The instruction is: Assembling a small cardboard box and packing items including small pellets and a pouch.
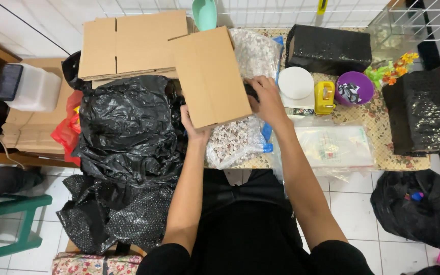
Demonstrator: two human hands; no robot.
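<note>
Left hand (193,127) grips the near edge of a flat cardboard box (211,76), thumb on top, fingers underneath. Right hand (267,99) holds the box's right edge, fingers curled round it. Box sits tilted above the table (408,163), over a clear bag of small sweets (235,145). Just right: white scale (296,86), yellow tape dispenser (325,97), purple bowl (355,87). Left: more flat boxes (133,43) & black plastic bags (128,127). Far right: black bubble wrap (423,114).

Both bare forearms stretched forward, left hand (193,127) in a closed grip, right hand (267,99) likewise.
</note>
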